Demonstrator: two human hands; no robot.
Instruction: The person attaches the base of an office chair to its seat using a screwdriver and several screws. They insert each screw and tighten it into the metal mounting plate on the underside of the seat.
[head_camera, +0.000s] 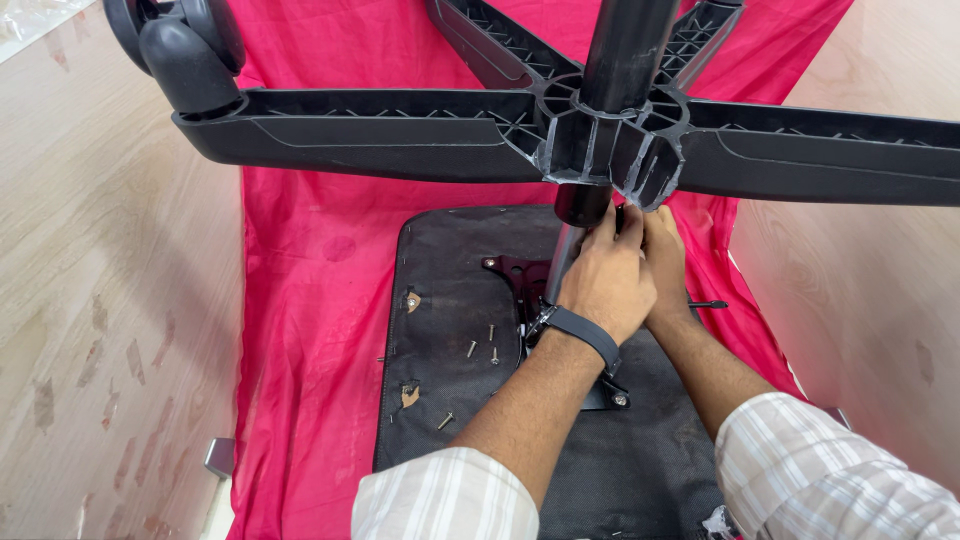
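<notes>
While the five-star base (610, 130) loomed above the upturned seat (460, 330) | left hand (605, 285) and right hand (662, 262) wrapped shut round the gas-lift column (566, 255) beneath that base | likely heavy, rigid, slick metal; best gripped low.

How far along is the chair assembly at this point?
Done: the star base sits on the gas column, one caster fitted, mechanism plate on the seat underside. In hand: both the left hand and the right hand grip the column. Left: loose screws lie unused.
</notes>
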